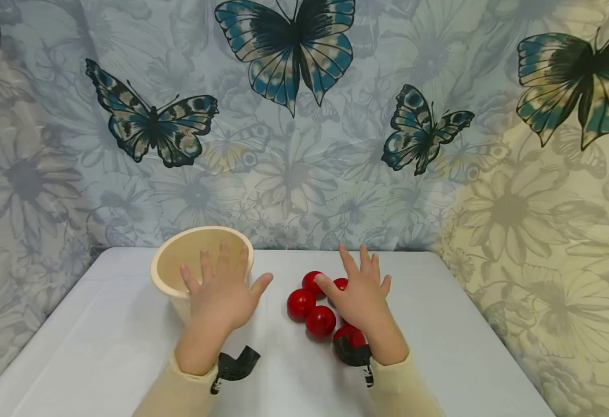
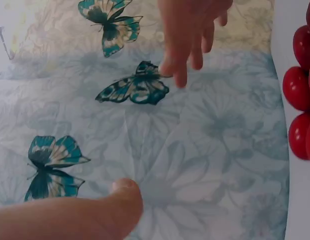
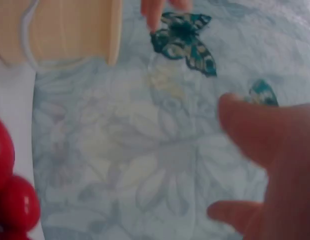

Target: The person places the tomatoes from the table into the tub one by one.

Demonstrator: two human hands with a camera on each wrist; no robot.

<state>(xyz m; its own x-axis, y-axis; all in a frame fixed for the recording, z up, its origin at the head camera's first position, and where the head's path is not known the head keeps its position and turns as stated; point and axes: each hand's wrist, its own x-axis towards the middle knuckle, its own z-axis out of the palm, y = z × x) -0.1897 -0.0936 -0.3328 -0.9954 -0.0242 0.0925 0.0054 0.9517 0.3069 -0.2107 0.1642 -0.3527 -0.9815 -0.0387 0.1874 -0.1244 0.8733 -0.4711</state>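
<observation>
In the head view my left hand is spread with straight fingers in front of a cream bucket, hiding part of it; whether they touch cannot be told. My right hand is also spread, above a cluster of glossy red balls, and covers some of them. Neither hand holds anything. The left wrist view has red balls at its right edge and the left thumb low down. From the right wrist, the bucket lies top left, with a pale handle, and red balls show at the left.
Both hands are over a white table. Behind it hangs a pale floral cloth printed with blue butterflies. Black straps are on both wrists, at the cream sleeves.
</observation>
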